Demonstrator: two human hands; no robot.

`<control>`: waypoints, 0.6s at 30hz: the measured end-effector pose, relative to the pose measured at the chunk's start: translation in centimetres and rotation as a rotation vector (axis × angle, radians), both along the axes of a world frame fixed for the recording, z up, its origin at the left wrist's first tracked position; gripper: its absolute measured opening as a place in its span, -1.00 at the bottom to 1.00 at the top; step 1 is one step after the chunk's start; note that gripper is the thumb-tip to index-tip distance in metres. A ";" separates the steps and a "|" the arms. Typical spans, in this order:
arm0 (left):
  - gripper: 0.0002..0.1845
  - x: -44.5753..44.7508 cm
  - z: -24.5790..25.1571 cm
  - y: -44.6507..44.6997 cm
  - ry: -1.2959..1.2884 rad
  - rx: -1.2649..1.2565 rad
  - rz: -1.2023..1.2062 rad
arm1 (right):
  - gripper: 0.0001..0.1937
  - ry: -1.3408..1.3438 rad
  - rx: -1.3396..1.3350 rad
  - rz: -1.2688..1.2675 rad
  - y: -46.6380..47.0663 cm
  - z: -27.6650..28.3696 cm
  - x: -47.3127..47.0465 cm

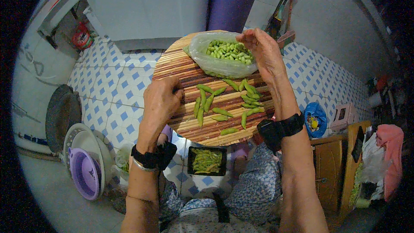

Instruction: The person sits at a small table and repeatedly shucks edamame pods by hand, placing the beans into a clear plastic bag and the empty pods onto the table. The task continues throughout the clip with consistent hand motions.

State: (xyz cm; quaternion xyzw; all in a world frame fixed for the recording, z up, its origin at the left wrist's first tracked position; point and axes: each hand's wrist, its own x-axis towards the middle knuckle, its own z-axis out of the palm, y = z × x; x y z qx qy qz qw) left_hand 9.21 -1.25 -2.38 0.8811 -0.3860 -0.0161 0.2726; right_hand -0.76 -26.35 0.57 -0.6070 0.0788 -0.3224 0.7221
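Note:
A round striped wooden board [184,116] lies before me with loose green soybean pods [208,103] scattered over it. At its far side stands a clear plastic bag [223,68], its mouth spread around shelled green beans [230,51]. My right hand [263,50] is at the bag's right rim, fingers together and slightly curled; whether they pinch the plastic or a bean is unclear. My left hand [163,100] is curled at the board's left edge, thumb against the fingers; its inside is hidden, so I cannot tell if it holds anything.
Below the board, a black tray [190,160] of pods rests on the tiled floor. Purple and pale basins [84,173] stand at the left. On the right are a blue bag-lined bin [313,108] and a wooden cabinet [328,168]. A rolled purple mat [233,3] stands beyond the board.

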 end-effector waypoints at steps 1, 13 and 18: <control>-0.82 0.0 0.0 0.0 -0.017 -0.011 -0.016 | -0.69 -0.006 -0.012 -0.020 0.1 0.1 0.0; -0.78 -0.6 -1.4 -2.4 -0.181 -0.236 -0.323 | -0.83 0.335 -0.073 -0.105 8.2 0.9 -5.3; -0.75 -1.5 -1.7 -2.9 -0.171 -0.201 -0.355 | -0.78 0.399 0.040 -0.042 9.9 -2.3 -6.2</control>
